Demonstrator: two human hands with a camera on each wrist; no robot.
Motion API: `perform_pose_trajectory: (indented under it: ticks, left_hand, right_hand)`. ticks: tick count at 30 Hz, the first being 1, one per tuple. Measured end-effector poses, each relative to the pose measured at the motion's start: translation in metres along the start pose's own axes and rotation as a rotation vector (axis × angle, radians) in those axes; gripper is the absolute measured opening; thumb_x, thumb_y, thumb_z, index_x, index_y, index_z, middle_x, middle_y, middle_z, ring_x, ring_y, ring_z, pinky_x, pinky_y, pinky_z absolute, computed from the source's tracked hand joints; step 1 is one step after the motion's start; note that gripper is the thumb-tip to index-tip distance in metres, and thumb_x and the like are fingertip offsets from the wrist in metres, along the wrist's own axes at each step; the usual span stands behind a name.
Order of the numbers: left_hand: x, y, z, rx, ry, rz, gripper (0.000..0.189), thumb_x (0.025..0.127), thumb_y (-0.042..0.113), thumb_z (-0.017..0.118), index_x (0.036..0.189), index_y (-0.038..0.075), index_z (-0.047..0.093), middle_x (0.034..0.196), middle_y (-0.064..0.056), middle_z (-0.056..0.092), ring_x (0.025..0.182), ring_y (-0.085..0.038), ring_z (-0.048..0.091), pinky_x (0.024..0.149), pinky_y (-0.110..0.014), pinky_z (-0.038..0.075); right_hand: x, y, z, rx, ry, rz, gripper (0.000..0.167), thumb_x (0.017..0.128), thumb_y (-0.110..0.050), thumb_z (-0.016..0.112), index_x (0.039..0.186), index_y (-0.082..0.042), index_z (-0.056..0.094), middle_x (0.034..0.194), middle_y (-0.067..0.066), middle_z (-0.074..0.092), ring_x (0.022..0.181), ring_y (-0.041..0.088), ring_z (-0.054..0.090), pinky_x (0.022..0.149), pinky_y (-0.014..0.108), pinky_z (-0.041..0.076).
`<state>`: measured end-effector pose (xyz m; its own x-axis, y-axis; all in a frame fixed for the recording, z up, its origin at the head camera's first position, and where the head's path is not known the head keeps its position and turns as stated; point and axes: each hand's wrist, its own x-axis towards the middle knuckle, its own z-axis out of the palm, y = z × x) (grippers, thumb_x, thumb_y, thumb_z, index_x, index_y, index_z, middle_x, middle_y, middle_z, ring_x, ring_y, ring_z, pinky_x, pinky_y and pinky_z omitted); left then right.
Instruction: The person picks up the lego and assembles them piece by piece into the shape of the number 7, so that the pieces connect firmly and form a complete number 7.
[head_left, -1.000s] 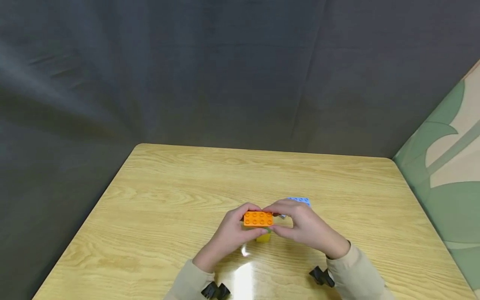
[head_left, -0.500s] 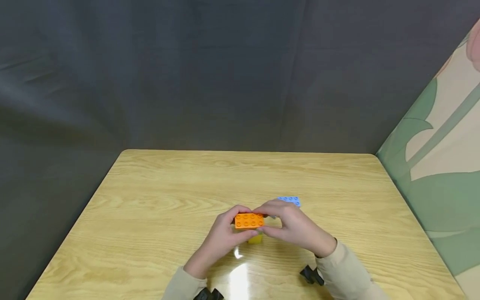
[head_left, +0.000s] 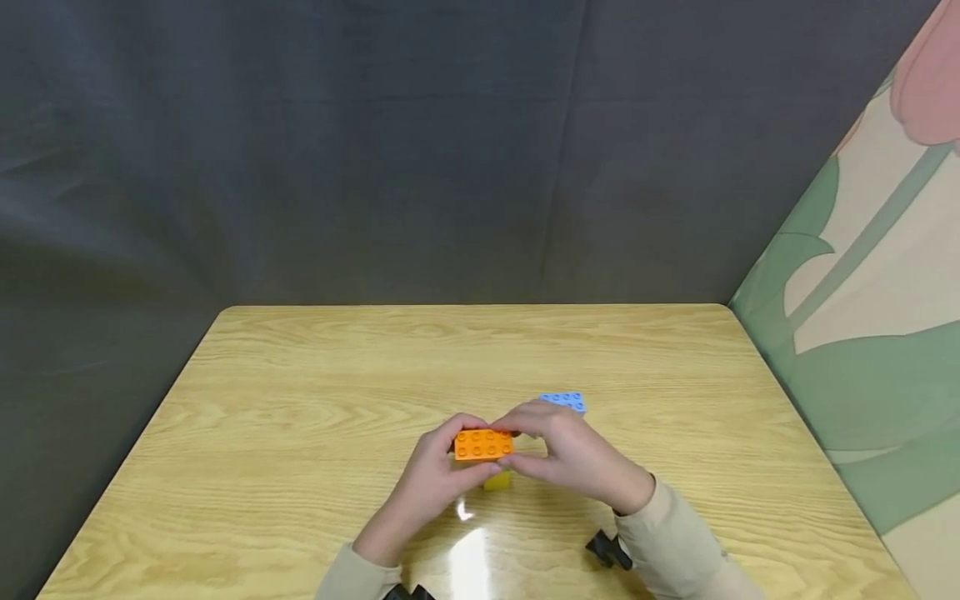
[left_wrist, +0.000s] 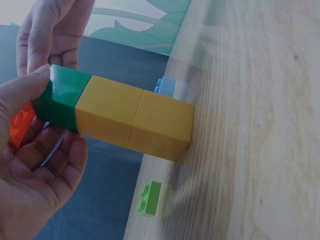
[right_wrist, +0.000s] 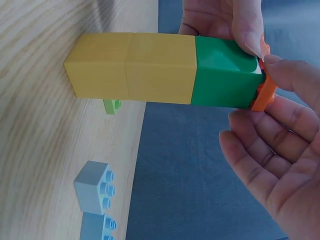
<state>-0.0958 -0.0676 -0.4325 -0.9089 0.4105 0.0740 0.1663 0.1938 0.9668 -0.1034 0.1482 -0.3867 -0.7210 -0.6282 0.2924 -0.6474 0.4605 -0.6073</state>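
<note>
An orange eight-stud toy brick (head_left: 483, 445) lies across the top of an upright block stack, over its green block (right_wrist: 227, 72). Below the green are two yellow blocks (right_wrist: 130, 66), the lowest standing on the table. My left hand (head_left: 435, 467) pinches the orange brick's left end between thumb and fingers; its thumb also overlaps the green block's upper edge in the left wrist view. At the opposite end, my right hand (head_left: 577, 458) pinches the same brick, thumb nearer me and index finger on the far side. From above, the orange brick hides most of the stack.
A blue brick (head_left: 566, 401) lies behind my right hand; the right wrist view shows a grey-blue brick (right_wrist: 92, 187) beside another blue one (right_wrist: 93, 227). A light green brick (left_wrist: 150, 198) sits on the wooden table (head_left: 300, 400). Dark curtain (head_left: 450, 167) hangs behind.
The head view has turned slightly, so table, hands and bricks all appear further left. Both hands keep their hold on the orange brick over the stack.
</note>
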Motion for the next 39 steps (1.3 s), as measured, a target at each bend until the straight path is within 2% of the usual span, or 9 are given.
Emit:
perform_pose_trajectory:
  ticks: [3,9,16,22,26,33,39]
  left_hand:
    - [-0.001,0.001,-0.001,-0.006,-0.001,0.005,0.037,0.082,0.015,0.079,0.114,0.017,0.061,0.112,0.005,0.065,0.1,-0.017,0.061,0.084,-0.028,0.054]
    - [-0.007,0.018,-0.002,-0.001,-0.006,0.02,0.034,0.083,0.01,0.077,0.113,0.012,0.06,0.108,-0.001,0.065,0.092,-0.018,0.061,0.078,-0.028,0.055]
    - [-0.008,-0.005,-0.004,-0.009,-0.005,0.062,0.035,0.085,0.024,0.077,0.115,0.02,0.06,0.11,0.003,0.065,0.094,-0.018,0.062,0.079,-0.03,0.056]
    - [-0.008,-0.003,-0.004,-0.005,-0.001,0.026,0.036,0.084,0.02,0.078,0.114,0.019,0.06,0.109,0.005,0.065,0.096,-0.018,0.061,0.08,-0.029,0.055]
    - [-0.008,0.006,-0.002,0.009,-0.001,0.003,0.036,0.084,0.012,0.077,0.115,0.015,0.06,0.109,0.003,0.065,0.096,-0.018,0.06,0.08,-0.028,0.055]
    - [-0.009,0.032,-0.003,0.015,-0.003,0.017,0.033,0.083,0.007,0.077,0.111,0.011,0.061,0.105,0.0,0.065,0.092,-0.018,0.059,0.08,-0.028,0.052]
    - [-0.009,0.036,-0.003,0.018,-0.005,0.026,0.032,0.083,0.008,0.077,0.111,0.012,0.061,0.105,0.002,0.065,0.095,-0.018,0.059,0.084,-0.03,0.051]
  right_hand:
    - [0.001,-0.001,0.001,-0.003,0.0,0.001,0.031,0.086,-0.017,0.076,0.116,-0.014,0.07,0.111,-0.009,0.068,0.103,0.01,0.06,0.087,0.032,0.053]
    - [0.001,-0.003,0.001,-0.004,-0.008,0.005,0.031,0.086,-0.016,0.076,0.116,-0.012,0.069,0.11,-0.008,0.068,0.102,0.01,0.061,0.086,0.032,0.053]
    - [0.003,-0.004,0.005,-0.001,-0.019,0.012,0.032,0.086,-0.018,0.077,0.116,-0.012,0.07,0.109,-0.008,0.068,0.101,0.009,0.061,0.086,0.031,0.053]
    - [0.003,-0.006,0.005,-0.014,-0.02,0.018,0.032,0.086,-0.019,0.076,0.117,-0.012,0.07,0.109,-0.009,0.068,0.101,0.009,0.061,0.087,0.031,0.053]
    - [0.001,-0.006,0.003,-0.037,-0.024,0.02,0.032,0.087,-0.019,0.076,0.117,-0.012,0.07,0.111,-0.008,0.069,0.1,0.009,0.061,0.086,0.03,0.053]
    - [0.0,-0.006,-0.001,-0.059,-0.039,0.034,0.033,0.088,-0.017,0.074,0.119,-0.01,0.069,0.112,-0.005,0.069,0.099,0.008,0.061,0.084,0.029,0.053]
    - [0.0,-0.007,-0.003,-0.082,-0.042,0.029,0.032,0.088,-0.018,0.075,0.118,-0.01,0.069,0.111,-0.004,0.07,0.097,0.009,0.062,0.083,0.028,0.053]
